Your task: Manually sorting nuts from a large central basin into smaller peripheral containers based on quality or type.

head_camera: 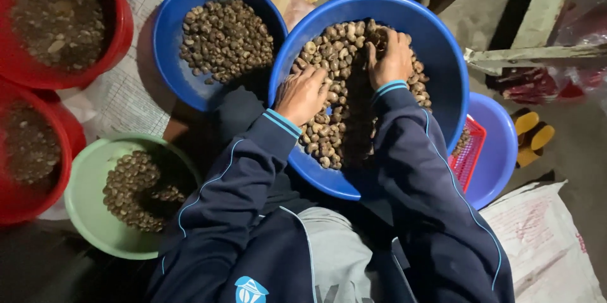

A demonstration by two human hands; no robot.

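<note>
Concrete floor (pixel 480 18): 6 basins, paper sheets (pixel 126 88), white sack (pixel 544 246).

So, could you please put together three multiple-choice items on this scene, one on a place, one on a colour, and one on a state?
1. Where are both hands?
A. In the large blue basin
B. In the green basin
C. On the white sack

2. What colour is the basin at the lower left that holds nuts?
A. Red
B. Green
C. Yellow

3. How is the large blue basin filled?
A. Empty
B. Filled with water
C. Partly filled with brown nuts

Answers:
1 A: the left hand and the right hand both rest on the nuts inside the large blue basin.
2 B: the green basin has a pale green rim.
3 C: nuts cover its middle, with bare blue wall around.
</note>
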